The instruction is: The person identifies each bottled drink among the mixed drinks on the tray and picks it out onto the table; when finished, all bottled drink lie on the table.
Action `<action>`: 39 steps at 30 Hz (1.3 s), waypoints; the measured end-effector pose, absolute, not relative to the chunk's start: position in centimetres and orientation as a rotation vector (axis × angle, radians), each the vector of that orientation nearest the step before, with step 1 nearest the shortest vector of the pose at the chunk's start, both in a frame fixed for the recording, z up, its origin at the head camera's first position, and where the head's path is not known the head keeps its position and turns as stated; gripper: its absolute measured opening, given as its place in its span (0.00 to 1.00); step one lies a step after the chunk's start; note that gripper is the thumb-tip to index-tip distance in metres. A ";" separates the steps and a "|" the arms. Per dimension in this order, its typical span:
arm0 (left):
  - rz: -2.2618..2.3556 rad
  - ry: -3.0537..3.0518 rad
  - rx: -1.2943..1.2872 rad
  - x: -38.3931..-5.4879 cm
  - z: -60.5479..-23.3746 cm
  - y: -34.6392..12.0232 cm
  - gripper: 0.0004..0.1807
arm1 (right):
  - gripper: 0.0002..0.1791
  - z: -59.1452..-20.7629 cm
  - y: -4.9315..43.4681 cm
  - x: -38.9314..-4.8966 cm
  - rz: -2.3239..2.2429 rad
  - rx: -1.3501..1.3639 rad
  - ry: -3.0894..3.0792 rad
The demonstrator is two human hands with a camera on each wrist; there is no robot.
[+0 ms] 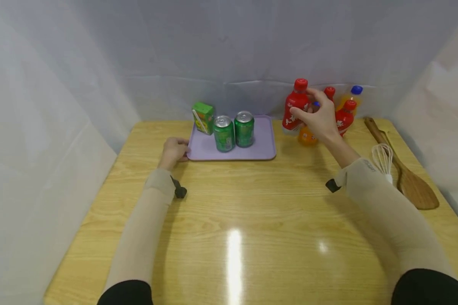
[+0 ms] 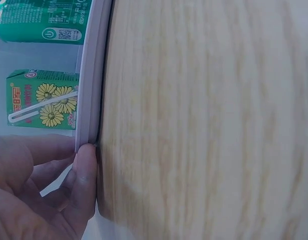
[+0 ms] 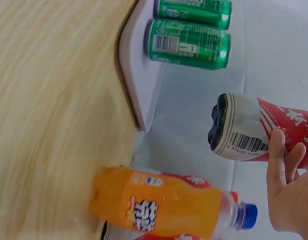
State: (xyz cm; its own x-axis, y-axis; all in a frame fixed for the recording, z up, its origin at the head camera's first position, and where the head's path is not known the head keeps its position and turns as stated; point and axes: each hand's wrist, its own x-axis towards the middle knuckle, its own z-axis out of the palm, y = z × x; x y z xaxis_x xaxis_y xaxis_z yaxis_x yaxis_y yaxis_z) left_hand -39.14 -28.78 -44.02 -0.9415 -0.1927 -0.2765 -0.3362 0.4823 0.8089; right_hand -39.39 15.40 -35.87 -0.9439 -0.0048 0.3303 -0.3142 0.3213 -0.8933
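My right hand (image 1: 320, 118) grips a red-labelled bottle (image 1: 297, 103) and holds it upright, its base raised off the table in the right wrist view. My left hand (image 1: 173, 151) pinches the near left corner of a lilac tray (image 1: 261, 142), thumb at the rim. On that tray stand a green can (image 1: 224, 134), a second green can (image 1: 244, 130) and a green drink carton (image 1: 203, 118) with a white straw on its side. Partly behind the right hand is an orange soda bottle (image 3: 159, 205) with a blue cap.
Right of the right hand stand a red bottle (image 1: 344, 118), another red-capped bottle (image 1: 330, 92) and a blue-capped orange bottle (image 1: 354, 96). A whisk (image 1: 383, 159) and a wooden spatula (image 1: 417, 188) lie along the table's right side. White sheeting (image 1: 168, 51) hangs behind.
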 end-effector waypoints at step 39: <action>1.438 2.569 -0.469 -39.2 -44.0 -28.7 0.26 | 0.35 -40.6 24.4 -36.4 1.396 0.127 -2.538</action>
State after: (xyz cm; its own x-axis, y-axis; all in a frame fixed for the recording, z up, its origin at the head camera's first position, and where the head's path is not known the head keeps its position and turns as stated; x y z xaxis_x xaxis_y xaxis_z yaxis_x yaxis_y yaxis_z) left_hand -39.17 -28.68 -44.01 -0.9380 -0.1925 -0.2882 -0.3463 0.4884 0.8010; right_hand -36.40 24.36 -40.64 -0.9671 0.0398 0.2514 -0.1910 0.5394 -0.8201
